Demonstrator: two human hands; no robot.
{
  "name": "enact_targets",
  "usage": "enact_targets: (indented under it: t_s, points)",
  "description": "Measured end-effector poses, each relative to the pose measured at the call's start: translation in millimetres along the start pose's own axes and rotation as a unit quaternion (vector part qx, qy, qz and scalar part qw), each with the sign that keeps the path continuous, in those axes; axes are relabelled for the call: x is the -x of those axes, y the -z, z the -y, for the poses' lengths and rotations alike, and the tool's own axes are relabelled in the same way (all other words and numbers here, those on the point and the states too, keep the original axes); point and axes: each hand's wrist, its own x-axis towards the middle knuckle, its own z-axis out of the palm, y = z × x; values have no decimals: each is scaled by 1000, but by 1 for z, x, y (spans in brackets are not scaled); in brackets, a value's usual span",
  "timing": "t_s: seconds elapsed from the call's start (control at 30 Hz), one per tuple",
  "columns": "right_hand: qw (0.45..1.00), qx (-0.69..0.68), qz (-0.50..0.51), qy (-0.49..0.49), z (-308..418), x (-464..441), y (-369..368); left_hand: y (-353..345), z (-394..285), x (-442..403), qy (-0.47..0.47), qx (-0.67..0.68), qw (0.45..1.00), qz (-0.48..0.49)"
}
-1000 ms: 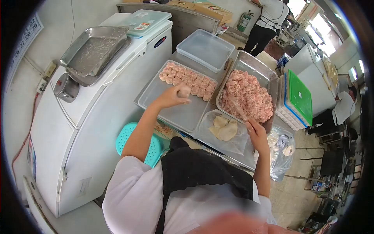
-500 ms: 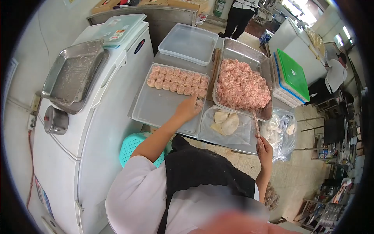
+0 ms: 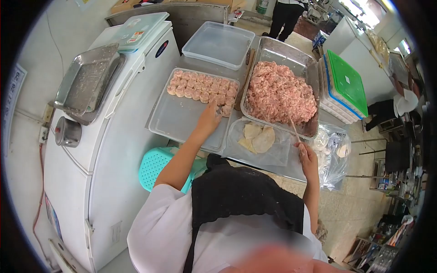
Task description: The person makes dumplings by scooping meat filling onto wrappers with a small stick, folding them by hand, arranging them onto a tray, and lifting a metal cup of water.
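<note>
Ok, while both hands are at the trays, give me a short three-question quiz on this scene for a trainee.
1. Multiple choice. What does the right hand hold?
A) a metal pot
B) a thin stick-like tool
C) a plastic lid

2. True or false. The pale wrappers lie on a plastic sheet, outside the metal tray of ground meat.

3. Short answer. What stands in rows in the shallow tray where the left hand is?

Key:
1. B
2. True
3. Meat dumplings
</note>
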Motion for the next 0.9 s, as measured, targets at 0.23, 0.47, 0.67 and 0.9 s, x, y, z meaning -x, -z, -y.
enact_targets:
  t_s: [0.23,0.47,0.67,0.9]
  points:
    - [905,360,69,217,21,-76,27,-10,2,-3,-59,-16,996,-61]
    - [803,500,106,308,29,-127,-25,-5,-16,-23,109,-76,990,-53]
    - [733,558,173,348,53,-116,17,-28,-75,19,64,-62,979,-184]
    - [743,516,153,397,15,-135,5,-123,-121,63,-90,-39,994,-52]
